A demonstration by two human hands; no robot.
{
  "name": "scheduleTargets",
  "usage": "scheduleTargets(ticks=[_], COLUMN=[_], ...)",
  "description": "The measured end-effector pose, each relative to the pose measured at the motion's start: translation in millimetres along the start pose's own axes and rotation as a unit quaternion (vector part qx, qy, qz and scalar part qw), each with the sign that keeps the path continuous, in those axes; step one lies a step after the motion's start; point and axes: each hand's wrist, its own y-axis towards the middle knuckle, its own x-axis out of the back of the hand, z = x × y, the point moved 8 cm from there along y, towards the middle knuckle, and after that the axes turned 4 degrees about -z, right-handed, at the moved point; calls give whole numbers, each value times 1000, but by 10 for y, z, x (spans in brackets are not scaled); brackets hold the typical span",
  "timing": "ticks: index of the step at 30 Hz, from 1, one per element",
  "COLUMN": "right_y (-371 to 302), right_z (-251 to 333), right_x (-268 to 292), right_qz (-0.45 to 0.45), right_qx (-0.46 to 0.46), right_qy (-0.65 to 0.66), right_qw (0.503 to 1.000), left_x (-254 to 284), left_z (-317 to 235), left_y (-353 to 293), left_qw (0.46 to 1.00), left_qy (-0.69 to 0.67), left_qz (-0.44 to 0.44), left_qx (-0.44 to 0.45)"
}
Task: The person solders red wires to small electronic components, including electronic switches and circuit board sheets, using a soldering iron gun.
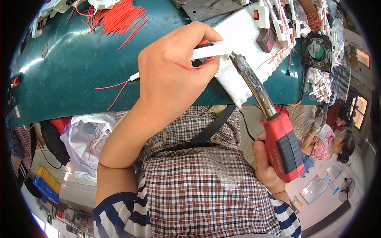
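My left hand (170, 69) is closed around a white plastic switch housing (216, 50) above the bench. A red wire (186, 66) loops along its fingers, and a white cable (135, 76) ending in two bare red wires sticks out past the back of the hand. In my right hand (268, 166) is a red and black soldering gun (283, 148), gripped by its handle. Its dark, worn barrel (254, 83) slants up to the left, with the tip close to the housing's end; whether they touch I cannot tell. Part of the housing is hidden by my left fingers.
A white foam sheet (242, 89) lies on the green bench (71, 95). Cut red wires (121, 18) are piled at the far left. White switch parts (279, 29) and a small black fan (317, 51) stand at right. Another person (327, 142) sits further right.
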Motion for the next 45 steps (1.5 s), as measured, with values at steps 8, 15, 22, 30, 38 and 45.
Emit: scheduleTargets(ticks=[8, 15, 22, 30, 38, 45], right_y=[48, 48, -57, 103, 622, 1009], right_z=[63, 56, -24, -19, 508, 778], right_x=[-43, -59, 8, 49, -32, -372], right_qz=[13, 16, 10, -105, -139, -127], right_qx=[24, 6, 15, -4, 100, 182], right_qy=[27, 43, 18, 190, 298, 303], right_qw=[999, 999, 1000, 976, 939, 927], left_x=[-2, -6, -4, -10, 3, 69], left_z=[11, 11, 9, 13, 36, -45], left_y=[-1, 1, 1, 6, 7, 42], left_qw=[1000, 1000, 1000, 1000, 999, 1000], left_qy=[4, 6, 12, -2, 15, 19], left_qz=[6, 6, 7, 10, 9, -5], left_qx=[11, 11, 7, 19, 40, 12])
